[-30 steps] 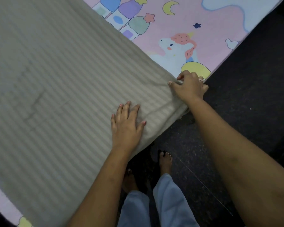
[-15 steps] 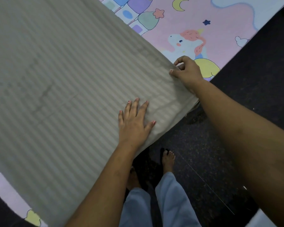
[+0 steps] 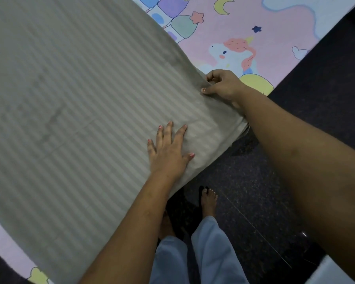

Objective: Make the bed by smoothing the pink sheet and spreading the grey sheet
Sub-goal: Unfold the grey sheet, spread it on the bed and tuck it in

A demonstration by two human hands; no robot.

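The grey striped sheet (image 3: 74, 103) lies spread over most of the bed, its near edge hanging over the side. The pink sheet (image 3: 244, 23) with cartoon unicorn and moon prints shows beyond it at the top right and in a strip at the bottom left. My left hand (image 3: 169, 152) lies flat with straight fingers on the grey sheet near the bed's edge. My right hand (image 3: 223, 85) pinches the grey sheet's edge between thumb and curled fingers, at the border with the pink sheet.
I stand at the bed's side on a dark speckled floor (image 3: 264, 191), bare feet (image 3: 208, 199) and light blue trousers (image 3: 203, 253) below my hands. A pale object (image 3: 332, 273) pokes in at the bottom right corner.
My right hand has moved along the grey sheet's edge, further onto the bed, still pinching the cloth. My left hand stayed flat on the sheet.
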